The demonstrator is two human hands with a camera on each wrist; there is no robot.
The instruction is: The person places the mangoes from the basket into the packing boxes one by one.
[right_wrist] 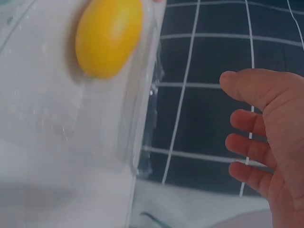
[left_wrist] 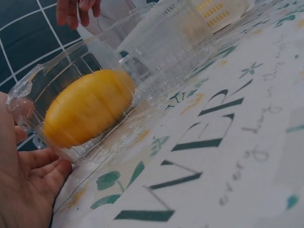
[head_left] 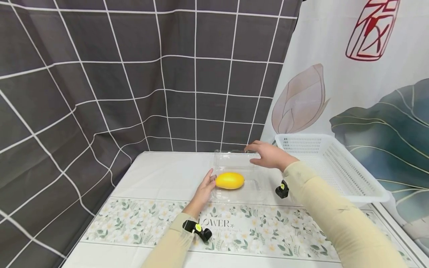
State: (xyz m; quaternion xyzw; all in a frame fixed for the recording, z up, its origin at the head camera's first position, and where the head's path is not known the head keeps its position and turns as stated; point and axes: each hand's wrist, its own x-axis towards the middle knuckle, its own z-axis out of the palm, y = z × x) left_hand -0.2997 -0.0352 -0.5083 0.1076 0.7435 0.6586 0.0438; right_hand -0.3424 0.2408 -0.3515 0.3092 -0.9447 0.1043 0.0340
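A smooth yellow oval fruit (head_left: 229, 181), mango-like in shape, lies in the base of a clear plastic clamshell box (head_left: 256, 193). The box's clear lid (head_left: 231, 160) is folded back at the far side. My left hand (head_left: 204, 188) is at the box's left end; in the left wrist view its fingers (left_wrist: 42, 166) rest against the clear wall beside the fruit. Over the lid's right side hovers my right hand (head_left: 269, 154), fingers spread and nothing in them. In the right wrist view this hand (right_wrist: 280, 137) stands apart from the box.
A white perforated plastic basket (head_left: 355, 171) stands on the right of the table. A floral printed band (head_left: 140, 219) crosses the white tabletop in front of the box. Behind hangs a dark grid-patterned curtain (head_left: 181, 74), with a white printed cloth (head_left: 335, 44) at the right.
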